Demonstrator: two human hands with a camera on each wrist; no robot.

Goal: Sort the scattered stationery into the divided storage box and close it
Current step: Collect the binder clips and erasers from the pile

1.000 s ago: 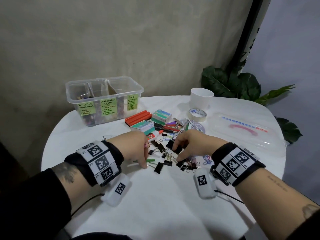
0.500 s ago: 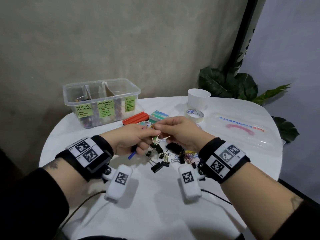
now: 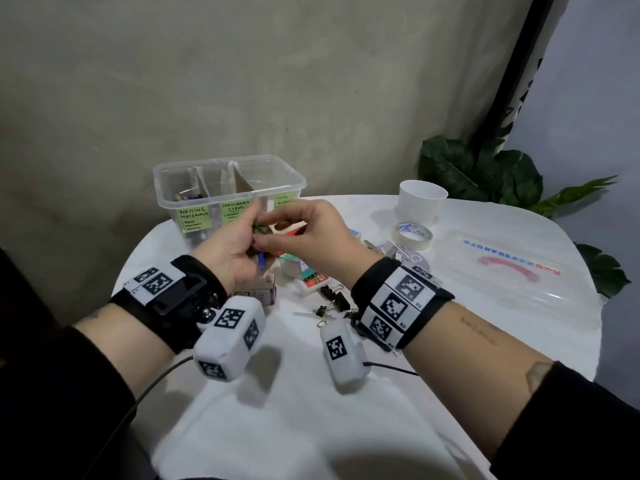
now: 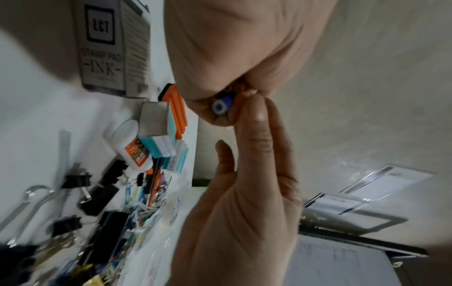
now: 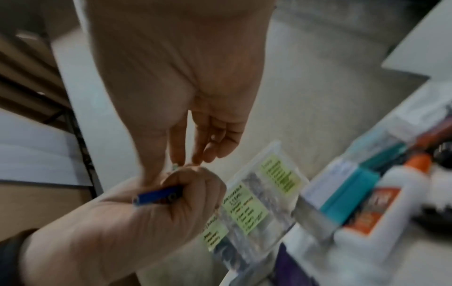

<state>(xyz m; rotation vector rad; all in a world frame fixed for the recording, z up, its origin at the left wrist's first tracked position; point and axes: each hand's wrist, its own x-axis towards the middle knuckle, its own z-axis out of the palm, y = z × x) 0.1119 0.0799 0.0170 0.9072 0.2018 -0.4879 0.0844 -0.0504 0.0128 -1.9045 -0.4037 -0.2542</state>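
The clear divided storage box (image 3: 228, 181) stands open at the back left of the white table (image 3: 277, 393), with green labels on its front. Both hands are raised just in front of it. My left hand (image 3: 254, 230) is curled round a short blue pencil (image 3: 261, 260), whose end shows at the palm in the left wrist view (image 4: 221, 104). A small green piece (image 3: 259, 228) sits at that hand's fingertips. My right hand (image 3: 263, 240) meets the left, its thumb and forefinger pinching that green piece. How much the left fist holds is hidden.
Loose on the table are black binder clips (image 3: 334, 299), a glue bottle (image 3: 310, 284), a stamp pad ink box (image 3: 256, 294), a tape roll (image 3: 412, 235) and a white cup (image 3: 420, 202). The box lid (image 3: 512, 268) lies at the right. A plant (image 3: 485, 174) stands behind.
Both hands have risen from the clip pile and come together in front of the box. The left picked up the blue pencil; the right brought the green piece to it.
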